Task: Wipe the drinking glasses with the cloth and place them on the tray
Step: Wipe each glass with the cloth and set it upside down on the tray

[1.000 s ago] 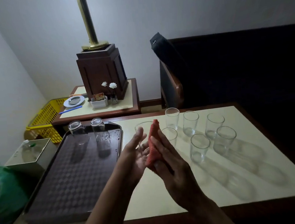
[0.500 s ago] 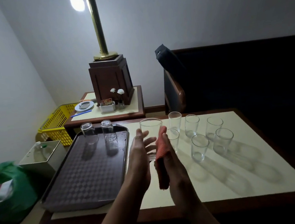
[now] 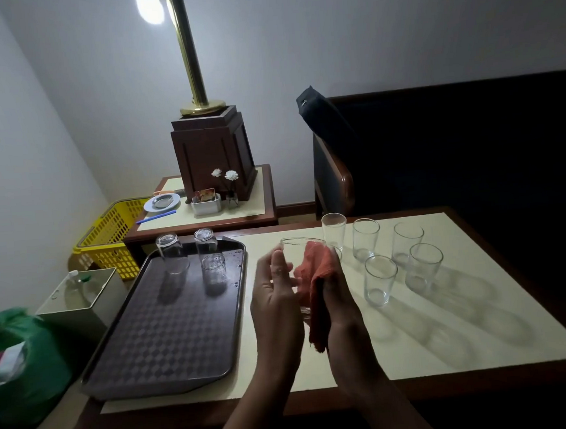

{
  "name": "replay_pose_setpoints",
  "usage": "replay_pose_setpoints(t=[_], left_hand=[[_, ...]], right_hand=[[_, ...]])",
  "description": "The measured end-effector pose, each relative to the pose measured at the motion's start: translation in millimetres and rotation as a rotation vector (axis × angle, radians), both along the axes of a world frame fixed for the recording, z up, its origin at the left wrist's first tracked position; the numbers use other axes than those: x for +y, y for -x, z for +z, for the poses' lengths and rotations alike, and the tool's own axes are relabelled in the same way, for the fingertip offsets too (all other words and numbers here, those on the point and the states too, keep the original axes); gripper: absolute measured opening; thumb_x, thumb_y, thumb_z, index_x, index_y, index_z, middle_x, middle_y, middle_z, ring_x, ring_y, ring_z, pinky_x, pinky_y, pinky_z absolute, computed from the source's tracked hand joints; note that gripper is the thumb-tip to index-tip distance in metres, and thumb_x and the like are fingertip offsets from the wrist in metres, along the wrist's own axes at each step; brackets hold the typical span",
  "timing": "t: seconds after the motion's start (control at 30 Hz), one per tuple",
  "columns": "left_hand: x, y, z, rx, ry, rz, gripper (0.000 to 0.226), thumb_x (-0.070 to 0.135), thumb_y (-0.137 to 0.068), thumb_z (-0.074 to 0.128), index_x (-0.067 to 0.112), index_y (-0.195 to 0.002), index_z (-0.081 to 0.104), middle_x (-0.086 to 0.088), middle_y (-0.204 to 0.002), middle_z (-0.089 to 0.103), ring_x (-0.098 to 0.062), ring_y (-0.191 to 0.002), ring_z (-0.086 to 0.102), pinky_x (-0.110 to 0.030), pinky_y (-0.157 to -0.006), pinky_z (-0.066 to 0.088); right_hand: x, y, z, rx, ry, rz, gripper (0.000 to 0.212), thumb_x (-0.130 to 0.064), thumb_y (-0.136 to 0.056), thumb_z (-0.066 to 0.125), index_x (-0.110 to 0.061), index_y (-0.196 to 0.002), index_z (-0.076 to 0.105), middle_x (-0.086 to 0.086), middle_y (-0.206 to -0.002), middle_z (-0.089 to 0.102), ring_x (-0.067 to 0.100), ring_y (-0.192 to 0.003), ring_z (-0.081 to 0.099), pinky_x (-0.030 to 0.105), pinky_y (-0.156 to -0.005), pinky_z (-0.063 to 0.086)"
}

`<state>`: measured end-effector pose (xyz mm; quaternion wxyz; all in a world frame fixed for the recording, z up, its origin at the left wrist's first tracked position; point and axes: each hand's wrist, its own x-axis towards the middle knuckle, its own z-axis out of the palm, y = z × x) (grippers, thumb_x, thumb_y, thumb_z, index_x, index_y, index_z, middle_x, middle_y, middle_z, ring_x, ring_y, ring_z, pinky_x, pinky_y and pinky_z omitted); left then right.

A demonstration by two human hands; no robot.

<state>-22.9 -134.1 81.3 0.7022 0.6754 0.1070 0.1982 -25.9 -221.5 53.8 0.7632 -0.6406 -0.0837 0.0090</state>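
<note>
Presently the task stands roughly one third complete, by my judgement. Three glasses (image 3: 206,244) sit upside down at the far end of the tray (image 3: 169,341), taken as finished. A held glass (image 3: 296,252) is in work above the table (image 3: 453,336), just right of the tray: the left hand (image 3: 274,296) grips it with thumb and fingers curled round its wall, while the right hand (image 3: 341,301) clasps the red-orange cloth (image 3: 317,279) and presses it against the glass's other side. Five glasses (image 3: 381,279) stand upright on the table to the right, apparently not yet wiped; a sixth glass (image 3: 337,252) appears partly hidden behind the cloth. Outstanding: finish wiping the held glass, set it on the tray, then process those on the table.
</note>
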Motion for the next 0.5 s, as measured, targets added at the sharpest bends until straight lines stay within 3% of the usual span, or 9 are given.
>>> replay_pose_setpoints(t=[0.1,0.2,0.27,0.33,0.4,0.5], left_hand=[[-2.8,6.2,-2.4,0.110,-0.087,-0.149,0.059,0.078,-0.090,0.049,0.033,-0.127,0.059,0.008,-0.113,0.072,-0.002,-0.097,0.072,-0.040,-0.095,0.058],[0.7,0.9,-2.7,0.218,0.061,-0.239,0.050,0.070,-0.100,0.036,0.031,-0.120,0.062,0.004,-0.122,0.072,-0.012,-0.110,0.069,-0.044,-0.101,0.052],[6.4,-8.1,-0.3,0.266,0.189,-0.245,0.059,0.068,-0.102,0.029,0.029,-0.139,0.055,0.002,-0.137,0.062,-0.017,-0.120,0.061,-0.043,-0.098,0.049],[12.0,-15.3,0.5,0.264,0.286,-0.236,0.065,0.068,-0.102,0.031,0.028,-0.153,0.042,0.004,-0.134,0.059,-0.022,-0.125,0.056,-0.044,-0.096,0.049],[13.3,-18.5,-1.9,0.224,0.311,-0.235,0.060,0.065,-0.102,0.037,0.032,-0.152,0.041,0.003,-0.139,0.061,-0.022,-0.130,0.058,-0.049,-0.103,0.050],[8.6,-14.2,-4.9,0.202,0.241,-0.225,0.055,0.060,-0.104,0.033,0.032,-0.149,0.049,-0.002,-0.141,0.062,-0.022,-0.126,0.061,-0.047,-0.103,0.052]], right_hand=[[-4.8,-10.2,13.6,-0.014,0.031,-0.012,0.044,-0.069,-0.096,0.031,-0.074,-0.140,0.033,-0.021,-0.158,0.045,0.009,-0.141,0.050,0.023,-0.089,0.047],[-7.1,-12.2,7.9,-0.011,0.023,-0.010,0.058,-0.071,-0.094,0.030,-0.059,-0.151,0.033,-0.022,-0.161,0.041,0.010,-0.143,0.044,0.029,-0.103,0.042],[-6.6,-2.8,-0.2,0.017,0.001,0.006,0.062,-0.069,-0.093,0.031,-0.051,-0.152,0.038,-0.020,-0.156,0.049,0.012,-0.144,0.047,0.033,-0.111,0.042],[-5.7,8.9,-6.8,0.094,-0.009,-0.008,0.055,-0.069,-0.091,0.034,-0.054,-0.141,0.052,-0.016,-0.131,0.070,0.020,-0.120,0.067,0.031,-0.088,0.054],[-5.3,12.4,-8.4,0.136,-0.010,-0.031,0.048,-0.068,-0.090,0.037,-0.057,-0.131,0.059,-0.009,-0.116,0.076,0.020,-0.099,0.074,0.029,-0.071,0.053],[-4.4,0.5,0.1,0.122,-0.044,-0.058,0.045,-0.064,-0.093,0.038,-0.056,-0.130,0.060,-0.008,-0.128,0.073,0.019,-0.116,0.071,0.040,-0.093,0.057]])
